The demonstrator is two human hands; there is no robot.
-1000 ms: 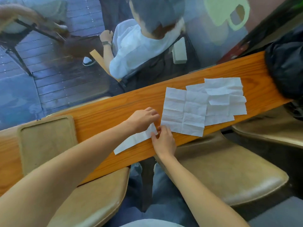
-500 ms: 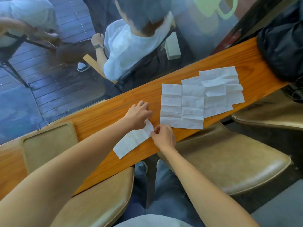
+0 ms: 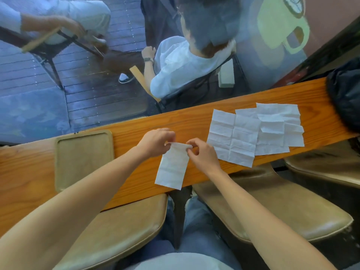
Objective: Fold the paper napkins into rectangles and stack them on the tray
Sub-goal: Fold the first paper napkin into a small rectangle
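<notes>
1. The left hand point(image 3: 155, 142) pinches the far left corner of a folded napkin point(image 3: 172, 166); its grip is narrow, thumb and fingers closed on the paper.
2. The right hand point(image 3: 202, 155) pinches the far right corner of the same napkin, likewise in a narrow grip.
3. The napkin is a long rectangle lying on the wooden surface point(image 3: 194, 121), between the two hands.
4. The tray point(image 3: 58, 162) sits on the surface to the left of the napkin, apart from it.
5. Unfolded napkins point(image 3: 233, 137) lie overlapping to the right, near the right hand.
6. A dark bag point(image 3: 344, 94) rests at the far right.
</notes>
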